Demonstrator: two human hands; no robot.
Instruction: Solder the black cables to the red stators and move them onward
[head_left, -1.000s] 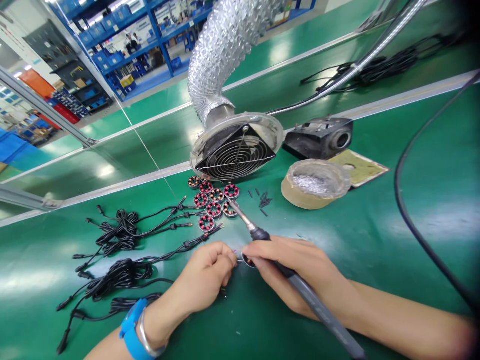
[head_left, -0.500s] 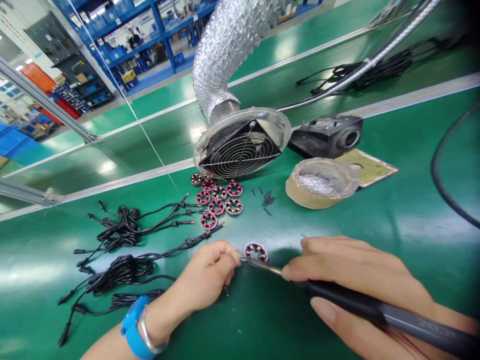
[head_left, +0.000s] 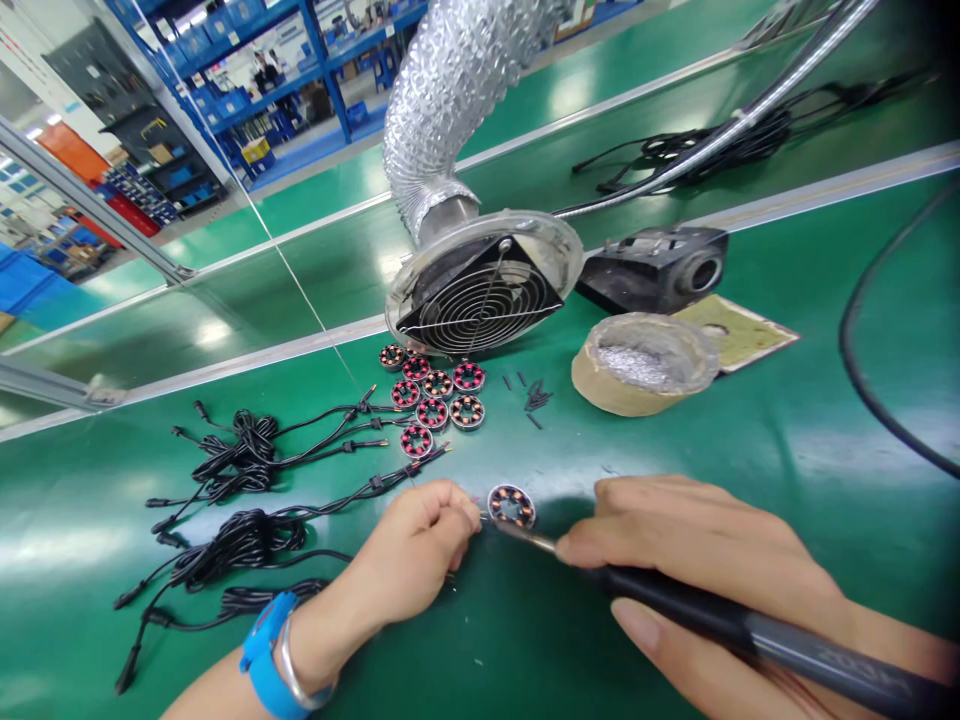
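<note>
My right hand (head_left: 712, 560) grips a black soldering iron (head_left: 675, 598), its metal tip reaching left to the lower left edge of a round motor stator (head_left: 512, 507) with copper windings. Beside that edge, my left hand (head_left: 424, 535) pinches thin wire ends (head_left: 480, 513) between thumb and finger. The wires run close to the iron's tip; whether they touch it I cannot tell. Most of what the left hand holds is hidden inside the fingers. A black cable (head_left: 322, 553) passes behind the left wrist, which wears a blue band.
Several stators (head_left: 433, 414) with red or copper windings lie farther back, near short black tubes (head_left: 537, 396). Coiled black cables (head_left: 247, 545) spread at left. A fume extractor hood (head_left: 484, 290) hangs over the bench. A foil-filled round container (head_left: 645, 365) and a black holder (head_left: 660, 270) stand right.
My right hand and the soldering iron have shifted slightly left, the tip staying at the stator's edge. My left hand keeps its pinch in the same place.
</note>
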